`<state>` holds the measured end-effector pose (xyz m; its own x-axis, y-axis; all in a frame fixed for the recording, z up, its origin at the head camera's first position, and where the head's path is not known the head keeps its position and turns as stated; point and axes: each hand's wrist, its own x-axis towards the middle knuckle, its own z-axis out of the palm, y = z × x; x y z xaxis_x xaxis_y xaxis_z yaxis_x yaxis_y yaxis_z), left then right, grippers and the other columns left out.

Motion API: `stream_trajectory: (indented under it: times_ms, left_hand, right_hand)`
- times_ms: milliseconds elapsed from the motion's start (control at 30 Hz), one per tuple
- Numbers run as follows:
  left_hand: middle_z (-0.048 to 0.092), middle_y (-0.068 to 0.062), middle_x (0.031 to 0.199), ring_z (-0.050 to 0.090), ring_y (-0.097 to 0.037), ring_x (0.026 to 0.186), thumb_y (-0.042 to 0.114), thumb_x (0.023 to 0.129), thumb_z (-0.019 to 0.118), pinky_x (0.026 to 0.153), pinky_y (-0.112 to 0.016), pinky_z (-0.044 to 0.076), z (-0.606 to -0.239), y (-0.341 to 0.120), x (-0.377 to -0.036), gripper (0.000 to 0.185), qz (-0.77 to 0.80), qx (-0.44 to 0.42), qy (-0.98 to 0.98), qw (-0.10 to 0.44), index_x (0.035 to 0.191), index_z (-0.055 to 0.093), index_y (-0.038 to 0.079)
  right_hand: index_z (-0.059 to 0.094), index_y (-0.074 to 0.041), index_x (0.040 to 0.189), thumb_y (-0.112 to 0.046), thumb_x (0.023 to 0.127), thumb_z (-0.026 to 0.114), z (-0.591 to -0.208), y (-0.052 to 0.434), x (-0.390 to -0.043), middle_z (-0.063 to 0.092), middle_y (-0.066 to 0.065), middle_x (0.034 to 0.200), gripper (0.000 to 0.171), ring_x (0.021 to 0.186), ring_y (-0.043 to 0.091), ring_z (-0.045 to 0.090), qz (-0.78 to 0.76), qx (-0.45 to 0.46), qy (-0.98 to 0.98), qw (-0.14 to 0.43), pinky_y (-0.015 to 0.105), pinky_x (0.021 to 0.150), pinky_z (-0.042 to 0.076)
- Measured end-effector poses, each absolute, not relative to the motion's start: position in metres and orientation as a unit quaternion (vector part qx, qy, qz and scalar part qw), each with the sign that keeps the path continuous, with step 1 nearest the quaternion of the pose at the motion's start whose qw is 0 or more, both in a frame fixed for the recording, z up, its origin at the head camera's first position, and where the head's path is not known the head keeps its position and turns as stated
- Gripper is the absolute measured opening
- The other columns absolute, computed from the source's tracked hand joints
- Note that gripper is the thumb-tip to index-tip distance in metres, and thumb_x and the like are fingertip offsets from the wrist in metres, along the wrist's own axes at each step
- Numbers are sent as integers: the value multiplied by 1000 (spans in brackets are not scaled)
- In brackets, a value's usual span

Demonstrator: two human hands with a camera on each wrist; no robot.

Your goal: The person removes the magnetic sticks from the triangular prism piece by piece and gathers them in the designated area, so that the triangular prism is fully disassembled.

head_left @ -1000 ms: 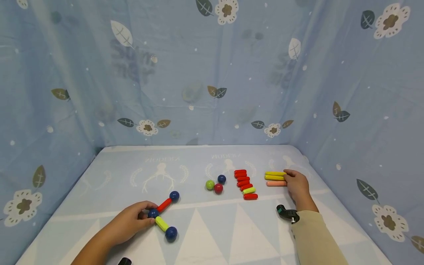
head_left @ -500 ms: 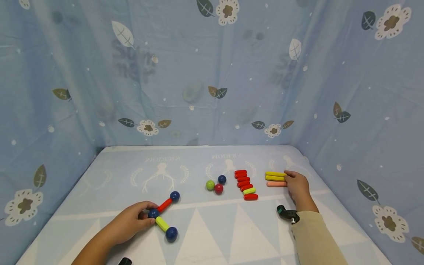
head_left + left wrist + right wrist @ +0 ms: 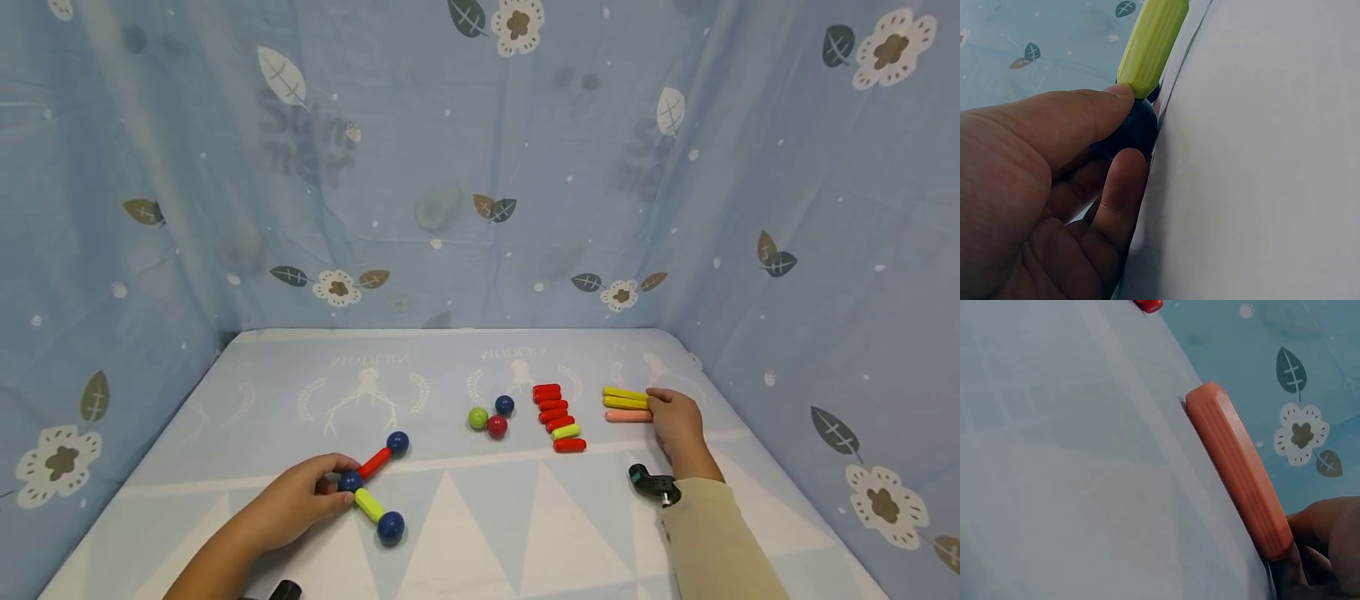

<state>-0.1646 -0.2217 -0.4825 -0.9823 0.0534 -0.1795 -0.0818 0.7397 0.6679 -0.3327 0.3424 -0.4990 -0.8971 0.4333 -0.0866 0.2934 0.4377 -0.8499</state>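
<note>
Left hand: the left hand (image 3: 296, 502), lower left of the head view, pinches a dark blue ball (image 3: 348, 481) between thumb and fingers; the left wrist view shows the thumb on top of the ball and a finger curled under it.
Ball-and-rod piece: the pinched ball joins a red rod (image 3: 373, 462) that runs up-right to a second blue ball (image 3: 397, 442), and a lime rod (image 3: 368, 504) that runs down-right to a third blue ball (image 3: 391, 527); the whole piece lies on the pale blue table (image 3: 465, 533).
Right hand: the right hand (image 3: 675, 421), right of centre in the head view, has its fingertips at the right ends of the long rods; the right wrist view shows fingers touching the end of the salmon rod (image 3: 627, 416); whether they clasp it I cannot tell.
Long rods: two yellow rods (image 3: 624, 397) lie side by side just above the salmon rod.
Middle of the table: a column of short red rods (image 3: 553, 412) with one lime-yellow rod (image 3: 566, 431) among them; left of it, a green ball (image 3: 477, 417), a red ball (image 3: 497, 426) and a blue ball (image 3: 505, 405) close together.
Backdrop: blue cloth (image 3: 480, 167) printed with leaves and flowers.
</note>
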Motion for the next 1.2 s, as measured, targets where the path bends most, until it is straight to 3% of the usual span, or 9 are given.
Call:
stream_trajectory:
  times_ms: [233,400,533,633,800,967,1200]
  left_hand:
    - [56,1,87,50,-16,78,39,76,78,66,-32,40,-482,-222,-165,44,360,-8,928,96,116,61,32]
    - [57,2,87,51,-15,78,38,76,79,66,-32,41,-482,-222,-166,42,356,-5,930,93,114,62,32]
    - [57,3,87,51,-15,78,39,74,80,67,-32,41,-481,-221,-167,42,354,-8,930,94,112,63,31]
    - [57,3,87,51,-15,78,40,73,80,66,-31,41,-481,-221,-167,43,353,-13,931,93,110,63,29]
    - [57,2,85,51,-15,76,39,71,82,63,-30,41,-483,-221,-166,42,361,-17,928,86,106,64,27]
    - [58,2,83,51,-15,75,36,70,84,60,-28,42,-482,-221,-165,42,372,-13,925,80,105,64,24]
    - [58,1,81,52,-15,72,34,67,86,58,-27,43,-482,-222,-164,43,378,3,923,73,101,63,20]
  right_hand:
    - [49,-19,139,-39,100,45,-497,341,-330,48,8,139,45,119,23,47,518,-218,-818,119,38,95,46]
    - [51,-21,135,-47,97,47,-472,316,-318,49,4,135,47,118,22,47,529,-202,-811,147,38,99,44]
    - [57,-23,126,-53,94,52,-445,273,-303,55,3,123,44,109,27,54,533,-123,-826,135,41,86,53]
    - [61,-24,117,-51,92,58,-431,232,-289,59,1,112,38,101,26,57,526,-34,-842,111,40,76,55]
    - [65,-27,105,-39,90,66,-422,164,-258,61,-7,103,19,94,17,57,490,120,-861,69,33,78,52]
    - [67,-26,106,-37,88,69,-425,115,-227,62,-8,104,21,93,10,60,453,255,-854,-33,28,81,51]
    - [64,-27,112,-38,81,76,-439,69,-208,64,-9,105,35,89,1,59,359,323,-858,-174,22,75,50]
